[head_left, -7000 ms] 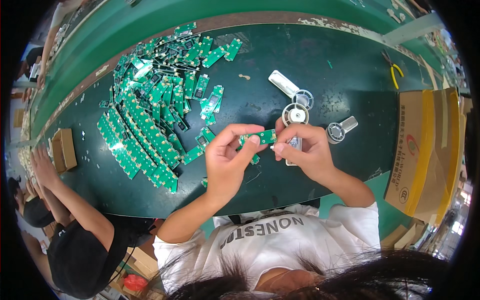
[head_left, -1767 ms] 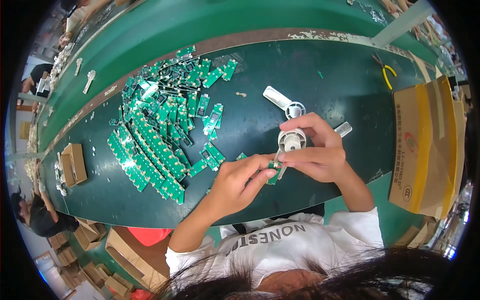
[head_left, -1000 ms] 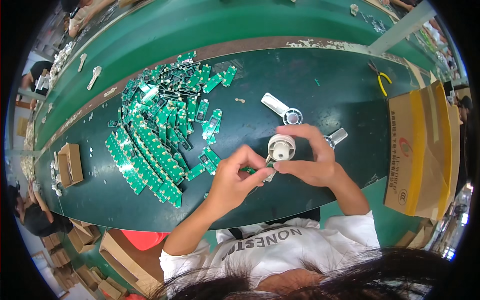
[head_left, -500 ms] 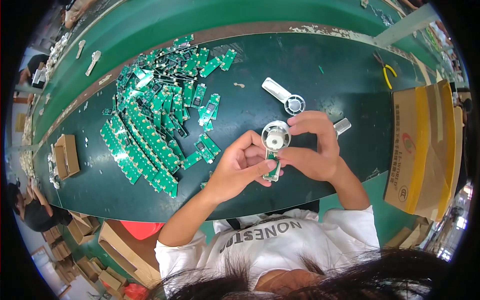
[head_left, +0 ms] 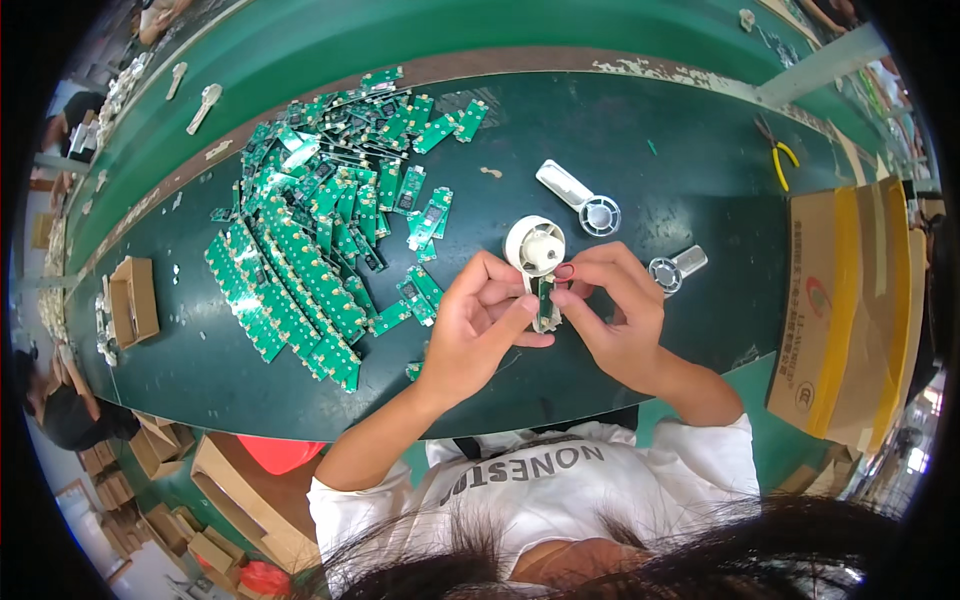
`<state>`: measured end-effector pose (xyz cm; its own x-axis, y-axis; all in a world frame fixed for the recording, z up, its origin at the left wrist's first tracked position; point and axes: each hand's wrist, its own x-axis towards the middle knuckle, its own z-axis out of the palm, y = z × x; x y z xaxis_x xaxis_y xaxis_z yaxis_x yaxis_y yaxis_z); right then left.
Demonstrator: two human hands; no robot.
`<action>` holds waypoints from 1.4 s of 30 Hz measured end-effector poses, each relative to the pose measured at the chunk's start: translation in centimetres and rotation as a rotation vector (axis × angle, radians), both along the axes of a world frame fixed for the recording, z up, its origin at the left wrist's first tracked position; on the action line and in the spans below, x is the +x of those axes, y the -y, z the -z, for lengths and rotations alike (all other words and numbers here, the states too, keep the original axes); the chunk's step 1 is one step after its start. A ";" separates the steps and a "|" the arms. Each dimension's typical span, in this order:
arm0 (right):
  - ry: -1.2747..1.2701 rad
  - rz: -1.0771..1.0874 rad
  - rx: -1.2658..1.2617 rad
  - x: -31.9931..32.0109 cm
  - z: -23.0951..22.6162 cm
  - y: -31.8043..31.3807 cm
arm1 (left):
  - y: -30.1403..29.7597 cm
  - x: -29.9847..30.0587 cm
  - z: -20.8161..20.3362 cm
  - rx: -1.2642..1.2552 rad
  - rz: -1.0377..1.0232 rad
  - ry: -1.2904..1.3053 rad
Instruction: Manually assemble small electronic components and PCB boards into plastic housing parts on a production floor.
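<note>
My left hand [head_left: 475, 330] is closed around the handle of a white handheld fan half [head_left: 520, 240], its round head pointing away from me. A pale motor hub sits inside the head. In the handle lies a narrow green circuit board [head_left: 545, 290]. A thin red wire [head_left: 565, 271] loops out beside the board at my right hand [head_left: 622, 318], whose thumb and forefinger are pinched at it. Just beyond my hands lies a silvery-white fan shell [head_left: 600, 215] with a spoked ring. A similar fan shell [head_left: 690, 261] rests to the right of my right hand.
Many green circuit boards [head_left: 290, 270] are heaped on the dark green table [head_left: 480, 400] at left. A small open carton [head_left: 132, 300] stands at the left edge. Yellow-handled pliers [head_left: 780, 160] lie far right, near a large cardboard box [head_left: 845, 310].
My right hand has come down from the fan's round rim to the handle, where a red wire loop now shows. The fan head has tilted and shifted slightly left and away.
</note>
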<state>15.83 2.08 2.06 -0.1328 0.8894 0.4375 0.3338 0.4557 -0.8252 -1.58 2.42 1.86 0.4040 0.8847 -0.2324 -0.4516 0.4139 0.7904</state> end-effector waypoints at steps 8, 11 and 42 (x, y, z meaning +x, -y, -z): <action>-0.345 -0.032 -0.270 0.1 1.4 0.4 | 0.4 0.7 0.0 0.129 -0.049 -0.188; -0.343 -0.027 -0.276 0.0 1.7 0.5 | 0.2 0.6 0.3 0.121 0.032 -0.231; -0.439 -0.077 -0.221 1.3 0.4 -0.5 | 0.7 1.2 0.6 -0.023 0.175 0.118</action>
